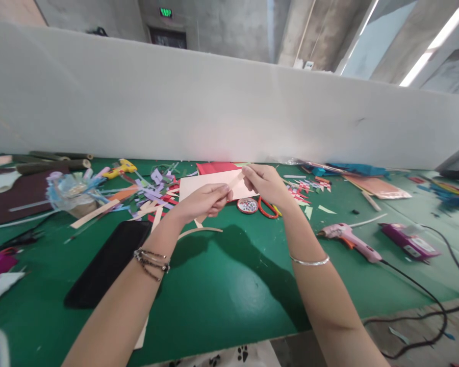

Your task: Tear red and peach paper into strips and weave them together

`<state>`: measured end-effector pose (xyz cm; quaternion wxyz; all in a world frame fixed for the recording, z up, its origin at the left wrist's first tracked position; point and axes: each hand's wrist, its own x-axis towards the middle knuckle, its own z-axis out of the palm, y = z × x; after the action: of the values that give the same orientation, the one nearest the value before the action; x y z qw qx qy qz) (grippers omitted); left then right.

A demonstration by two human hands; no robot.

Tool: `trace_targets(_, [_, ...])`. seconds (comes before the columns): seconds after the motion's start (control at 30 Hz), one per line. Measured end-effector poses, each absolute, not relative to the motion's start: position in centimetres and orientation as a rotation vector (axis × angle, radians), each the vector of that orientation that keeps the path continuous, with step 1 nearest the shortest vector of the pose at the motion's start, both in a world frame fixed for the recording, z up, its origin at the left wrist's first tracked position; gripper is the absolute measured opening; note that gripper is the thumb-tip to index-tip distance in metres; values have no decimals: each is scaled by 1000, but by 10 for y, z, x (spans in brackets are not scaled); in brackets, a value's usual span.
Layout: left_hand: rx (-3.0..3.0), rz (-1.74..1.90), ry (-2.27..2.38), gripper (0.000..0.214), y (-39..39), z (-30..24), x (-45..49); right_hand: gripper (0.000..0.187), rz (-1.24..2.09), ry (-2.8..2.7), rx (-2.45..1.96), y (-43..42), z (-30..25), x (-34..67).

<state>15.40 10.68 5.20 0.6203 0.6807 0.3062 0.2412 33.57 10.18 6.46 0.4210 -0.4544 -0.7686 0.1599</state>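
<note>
Between my two hands a narrow strip of pale peach paper (236, 181) is stretched at a slant above the table. My left hand (208, 199) pinches its lower end between thumb and fingers. The upper end is in the closed fingers of my right hand (265, 182). Behind them lies a peach paper sheet (191, 187) on top of a red sheet (214, 167). Just below my hands are a round dish of small googly eyes (247, 205) and orange-handled scissors (266, 209), partly hidden by my right wrist. A curved paper strip (201, 230) rests under my left hand.
A black phone-like slab (109, 265) lies left on the green table (229, 285). A pink glue gun (352, 239) and a purple box (409, 242) with a cord are right. Paper scraps (156, 191) and a yellow glue gun (120, 168) lie behind. A white partition (222, 107) borders the back.
</note>
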Motion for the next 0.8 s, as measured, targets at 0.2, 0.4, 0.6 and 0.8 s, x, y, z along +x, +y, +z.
trace_targets(0.2, [1656, 551, 690, 27, 108, 54, 148, 47, 413, -1822, -1170, 103, 67, 347])
trace_targets(0.4, [1856, 560, 833, 30, 109, 57, 145, 46, 393, -1812, -1199, 102, 70, 353])
trace_targets(0.6, [2040, 609, 954, 32, 110, 54, 145, 46, 340, -1839, -1204, 104, 67, 351])
trace_targets(0.8, [1913, 512, 873, 30, 114, 56, 139, 45, 326, -1777, -1259, 103, 69, 361])
